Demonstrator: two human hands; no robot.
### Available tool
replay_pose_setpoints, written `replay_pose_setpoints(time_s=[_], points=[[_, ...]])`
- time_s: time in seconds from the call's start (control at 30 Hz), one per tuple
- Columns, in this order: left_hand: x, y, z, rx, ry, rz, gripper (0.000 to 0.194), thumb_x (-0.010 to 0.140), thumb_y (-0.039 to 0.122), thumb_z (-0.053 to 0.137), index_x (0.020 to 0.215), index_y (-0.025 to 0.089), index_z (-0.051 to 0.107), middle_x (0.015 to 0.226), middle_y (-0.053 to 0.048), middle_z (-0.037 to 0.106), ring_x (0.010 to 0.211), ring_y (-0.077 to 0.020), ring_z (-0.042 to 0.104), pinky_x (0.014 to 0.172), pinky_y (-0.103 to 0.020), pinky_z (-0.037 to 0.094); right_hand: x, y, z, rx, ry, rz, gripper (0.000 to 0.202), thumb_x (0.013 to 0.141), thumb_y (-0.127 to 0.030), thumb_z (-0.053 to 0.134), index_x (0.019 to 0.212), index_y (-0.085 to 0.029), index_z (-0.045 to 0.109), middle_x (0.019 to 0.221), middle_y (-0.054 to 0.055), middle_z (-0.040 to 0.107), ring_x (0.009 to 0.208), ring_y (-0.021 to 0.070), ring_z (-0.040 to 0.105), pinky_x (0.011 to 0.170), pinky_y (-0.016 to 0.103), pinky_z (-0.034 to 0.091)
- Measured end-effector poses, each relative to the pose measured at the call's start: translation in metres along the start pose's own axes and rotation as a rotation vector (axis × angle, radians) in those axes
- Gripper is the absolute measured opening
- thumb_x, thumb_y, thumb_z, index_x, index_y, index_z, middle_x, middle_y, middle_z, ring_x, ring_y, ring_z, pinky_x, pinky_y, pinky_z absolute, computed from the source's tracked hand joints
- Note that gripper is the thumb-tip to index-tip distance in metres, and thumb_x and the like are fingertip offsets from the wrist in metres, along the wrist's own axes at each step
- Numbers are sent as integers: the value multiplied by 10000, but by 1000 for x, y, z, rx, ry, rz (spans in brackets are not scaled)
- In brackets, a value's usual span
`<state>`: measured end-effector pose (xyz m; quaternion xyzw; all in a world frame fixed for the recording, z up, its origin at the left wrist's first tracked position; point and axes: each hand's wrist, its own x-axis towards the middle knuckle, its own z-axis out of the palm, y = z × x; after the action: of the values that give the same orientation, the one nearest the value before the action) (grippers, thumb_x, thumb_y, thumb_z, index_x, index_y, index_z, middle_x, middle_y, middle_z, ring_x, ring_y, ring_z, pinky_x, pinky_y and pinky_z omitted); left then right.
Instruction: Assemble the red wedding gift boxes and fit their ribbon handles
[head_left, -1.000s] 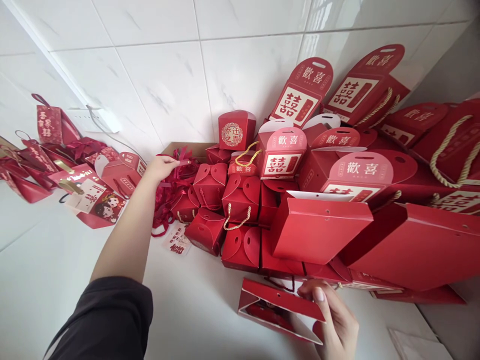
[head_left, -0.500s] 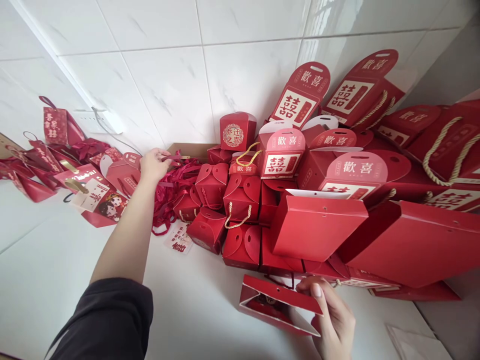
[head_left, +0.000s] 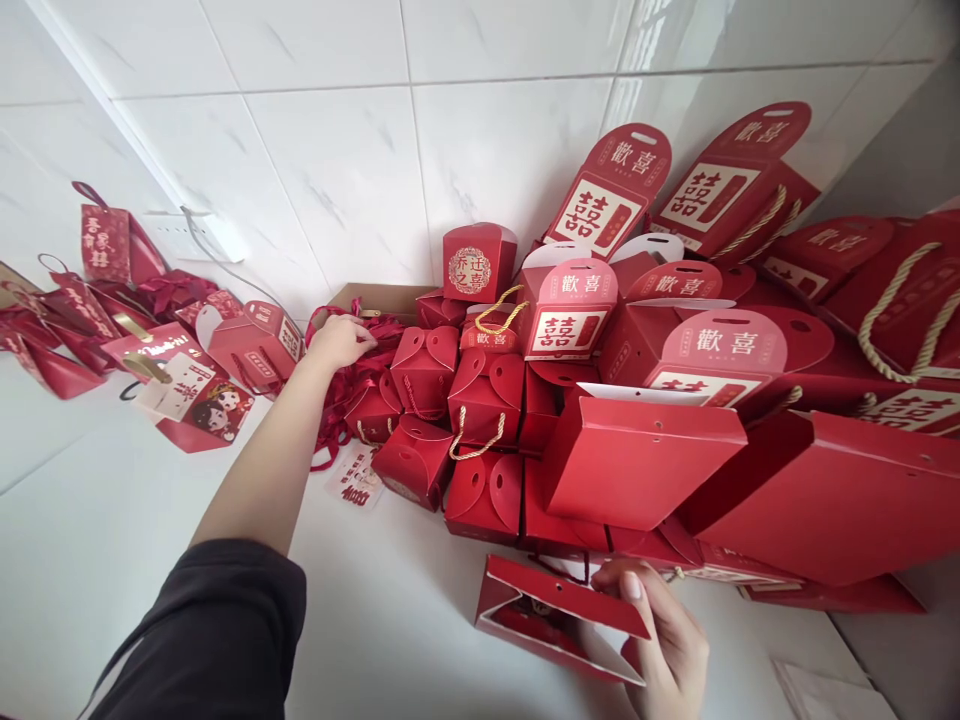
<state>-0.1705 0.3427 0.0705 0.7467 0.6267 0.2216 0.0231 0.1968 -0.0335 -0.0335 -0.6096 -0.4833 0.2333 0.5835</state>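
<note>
My left hand (head_left: 343, 342) reaches out over a heap of dark red ribbons (head_left: 341, 400), touching its top. Its fingers are loosely stretched, and the thumb is hidden. At the lower right my right hand (head_left: 671, 635) grips the edge of a small red paper gift box (head_left: 566, 610) between thumb and fingers. The box is tilted, its gap facing me, and a dark cord handle (head_left: 585, 568) shows behind it. What lies inside is too dark to make out.
Many red gift boxes (head_left: 484, 395) are stacked along the tiled wall (head_left: 330, 190), with larger boxes (head_left: 652, 455) on the right. Boxes with a cartoon couple (head_left: 214, 410) stand left. A printed card (head_left: 356, 478) lies on the white table (head_left: 360, 600). A wall socket (head_left: 180, 235) has a cable.
My left hand has moved right and slightly down, from the near side of the ribbon heap onto it. My right hand still holds the box in almost the same place.
</note>
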Motion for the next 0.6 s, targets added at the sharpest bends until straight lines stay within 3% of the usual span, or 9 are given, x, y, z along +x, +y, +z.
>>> replay_pose_setpoints(time_s=[0.13, 0.37, 0.47, 0.6], points=[[1, -10, -7, -107, 117, -113, 213, 797, 346, 643, 837, 194, 788, 979, -78, 767, 984, -289, 687, 943, -355, 498, 1, 0, -1, -14, 6, 7, 390, 987, -455, 498, 778, -195, 699, 760, 55, 662, 677, 185, 592, 634, 289, 444], [0, -14, -14, -403, 283, -350, 160, 801, 160, 587, 925, 120, 679, 810, -98, 729, 686, -192, 706, 724, -336, 583, 0, 9, -3, -24, -30, -53, 355, 998, -407, 491, 830, -188, 714, 782, 73, 691, 685, 200, 626, 606, 293, 460], [1, -2, -22, -567, 347, -372, 122, 833, 104, 482, 920, 114, 567, 900, -118, 721, 746, -170, 722, 725, -315, 591, 0, 14, -4, -34, -46, -83, 341, 1000, -387, 488, 839, -190, 714, 788, 70, 695, 692, 201, 639, 599, 285, 460], [-8, 34, -48, -792, 350, -254, 129, 848, 58, 345, 880, 149, 431, 989, -88, 720, 952, -133, 726, 877, -280, 575, 1, 13, -5, -33, -35, -84, 328, 1004, -366, 485, 841, -194, 711, 794, 58, 689, 708, 186, 640, 609, 272, 460]])
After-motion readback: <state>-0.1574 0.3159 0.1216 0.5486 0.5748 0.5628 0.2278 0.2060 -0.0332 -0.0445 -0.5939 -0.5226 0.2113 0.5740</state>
